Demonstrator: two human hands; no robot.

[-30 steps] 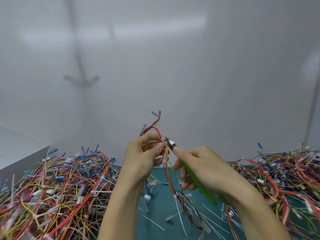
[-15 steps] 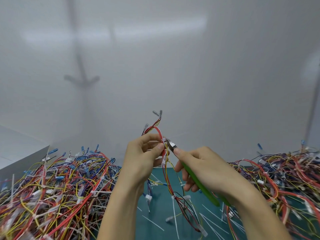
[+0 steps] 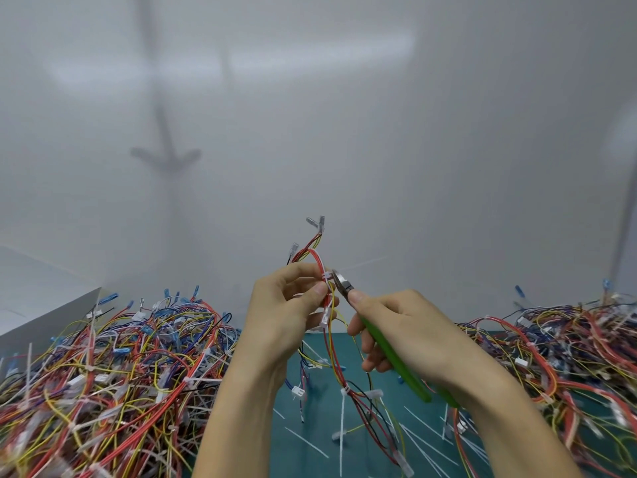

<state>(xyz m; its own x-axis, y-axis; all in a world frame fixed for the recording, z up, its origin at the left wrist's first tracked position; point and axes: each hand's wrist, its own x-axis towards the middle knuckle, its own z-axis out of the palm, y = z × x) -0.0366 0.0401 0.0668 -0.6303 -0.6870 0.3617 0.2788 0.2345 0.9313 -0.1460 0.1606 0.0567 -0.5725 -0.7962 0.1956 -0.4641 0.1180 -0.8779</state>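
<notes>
- The left hand (image 3: 286,315) pinches the wire harness (image 3: 339,370) upright above the bench (image 3: 310,453).
- The right hand (image 3: 413,336) grips the green-handled cutters (image 3: 396,360), tips at the harness's white cable tie (image 3: 325,277).
- This cut seems not yet made.
- Trimmed tie tails (image 3: 306,441) litter the bench.
- Heaped harnesses (image 3: 103,374) flank both sides.

The cutters (image 3: 406,373) are showing a shiny grey metal tip and smooth green plastic handles. The wire bundle (image 3: 344,388) is wearing smooth, slightly shiny plastic skins in red, yellow and black. Its white cable tie (image 3: 325,277) is looking like plastic. The green mat (image 3: 310,450) is looking dull and flat.
</notes>
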